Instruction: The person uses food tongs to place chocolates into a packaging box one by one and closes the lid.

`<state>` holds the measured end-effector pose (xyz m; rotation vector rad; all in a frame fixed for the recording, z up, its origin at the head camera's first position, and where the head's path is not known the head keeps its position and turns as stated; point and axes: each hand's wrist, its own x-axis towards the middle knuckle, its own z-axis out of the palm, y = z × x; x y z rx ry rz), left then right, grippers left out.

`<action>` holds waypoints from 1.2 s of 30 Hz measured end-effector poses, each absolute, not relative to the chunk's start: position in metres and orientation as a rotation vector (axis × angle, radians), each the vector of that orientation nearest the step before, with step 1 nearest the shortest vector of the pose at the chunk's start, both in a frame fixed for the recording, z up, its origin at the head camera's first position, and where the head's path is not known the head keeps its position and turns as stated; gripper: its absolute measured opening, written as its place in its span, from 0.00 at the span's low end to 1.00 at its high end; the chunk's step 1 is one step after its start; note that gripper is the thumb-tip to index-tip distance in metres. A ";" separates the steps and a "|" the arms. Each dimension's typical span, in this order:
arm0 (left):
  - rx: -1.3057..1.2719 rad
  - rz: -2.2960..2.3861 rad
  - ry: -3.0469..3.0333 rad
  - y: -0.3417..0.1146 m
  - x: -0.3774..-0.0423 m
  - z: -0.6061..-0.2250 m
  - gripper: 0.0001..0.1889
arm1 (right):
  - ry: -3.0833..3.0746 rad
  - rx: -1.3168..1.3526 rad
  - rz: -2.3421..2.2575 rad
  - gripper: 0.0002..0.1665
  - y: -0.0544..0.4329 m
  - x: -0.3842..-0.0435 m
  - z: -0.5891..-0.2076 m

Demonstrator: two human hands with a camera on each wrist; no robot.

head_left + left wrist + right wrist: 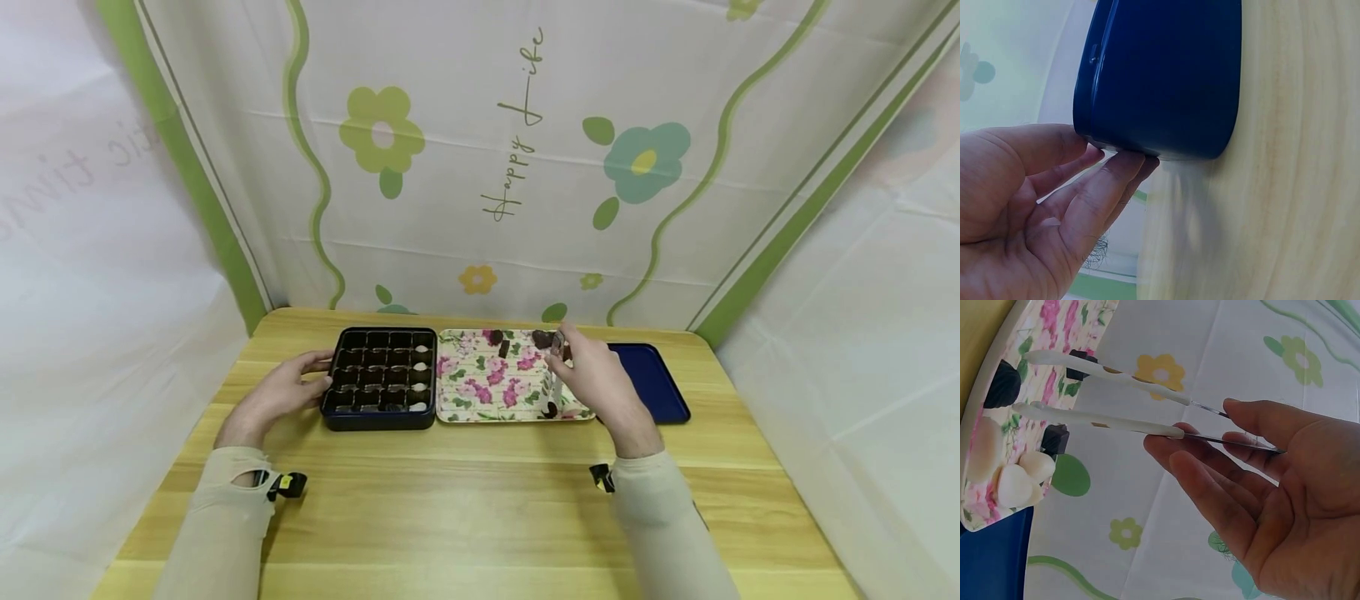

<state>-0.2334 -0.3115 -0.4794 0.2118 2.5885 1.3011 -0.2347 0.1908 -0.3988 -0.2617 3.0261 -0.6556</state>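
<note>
Grasping tongs [1135,427], the right hand [596,375] reached over the flowered tray [465,408]. Tong tips stood apart beside a dark piece [550,410], between four and five o'clock on the tray. The left hand [281,392], fingers unclenched, touched the box [378,423] at nine o'clock. White pieces [421,367] sat in its three o'clock column. Blue lid [663,392]: tray's three o'clock.

The wood-grain worktop [450,508] carries, along its far edge, a dark compartmented box [378,422] toward the left corner, a floral tray [480,408] beside it, and a rimmed blue tray [660,387] toward the right corner.
</note>
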 end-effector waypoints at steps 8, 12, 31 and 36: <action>0.231 1.307 2.590 -0.312 -0.233 -0.480 0.34 | 3.005 -0.248 -0.657 0.23 0.193 -0.234 -0.410; 0.227 1.307 2.592 -0.312 -0.232 -0.480 0.34 | 3.041 -0.274 -0.665 0.15 0.193 -0.234 -0.416; 0.251 1.271 2.635 -0.312 -0.233 -0.481 0.33 | 3.204 -0.453 -0.795 0.18 0.157 -0.246 -0.443; 0.248 1.279 2.630 -0.311 -0.232 -0.480 0.33 | 3.210 -0.466 -0.807 0.23 0.147 -0.249 -0.446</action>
